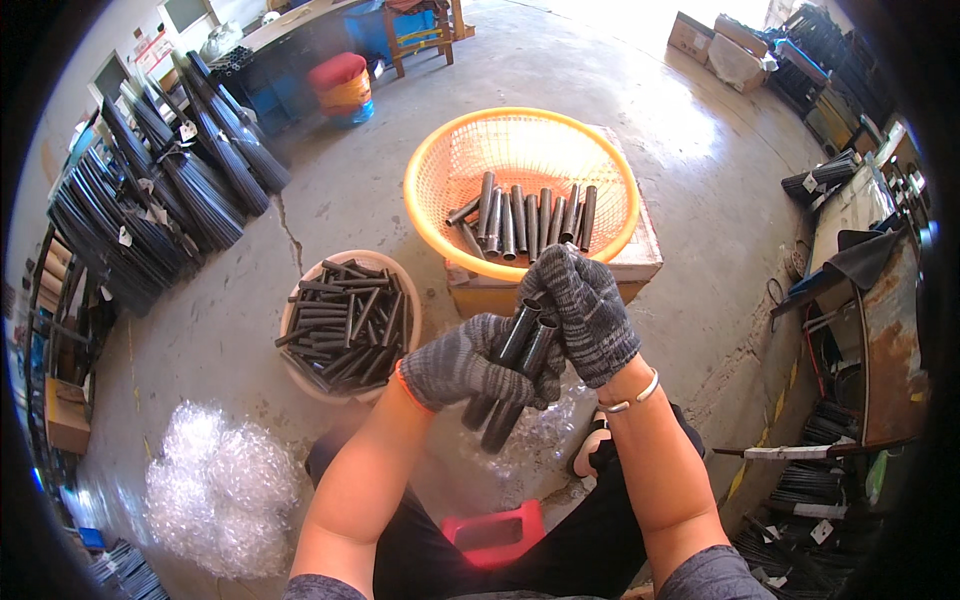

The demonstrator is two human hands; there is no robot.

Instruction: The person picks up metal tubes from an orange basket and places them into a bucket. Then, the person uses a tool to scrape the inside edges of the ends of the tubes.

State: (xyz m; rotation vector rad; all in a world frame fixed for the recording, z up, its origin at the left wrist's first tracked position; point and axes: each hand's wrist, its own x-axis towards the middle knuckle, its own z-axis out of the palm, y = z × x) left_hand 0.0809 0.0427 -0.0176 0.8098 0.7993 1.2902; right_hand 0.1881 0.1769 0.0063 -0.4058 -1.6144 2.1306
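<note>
Two dark, glossy tubes [508, 425] lie side by side in my gloved left hand [462, 362], tilted, with their open upper ends toward the right. My left fingers wrap around their middles. At those upper ends, my gloved right hand [583, 312] is closed with its fingers curled; whatever it pinches is hidden. Just beyond my hands is an orange mesh basket [416, 205] holding several similar tubes [545, 222], most of them lined up side by side. To the left, a pale round basin [413, 305] is heaped with more dark tubes [345, 315].
The basket rests on a box [640, 262]. Crumpled clear plastic scraps [220, 490] lie at the lower left. A red plastic piece [495, 535] is between my legs. Bundled dark rods [150, 200] lean at the left. A rusty metal bench [890, 350] stands at the right.
</note>
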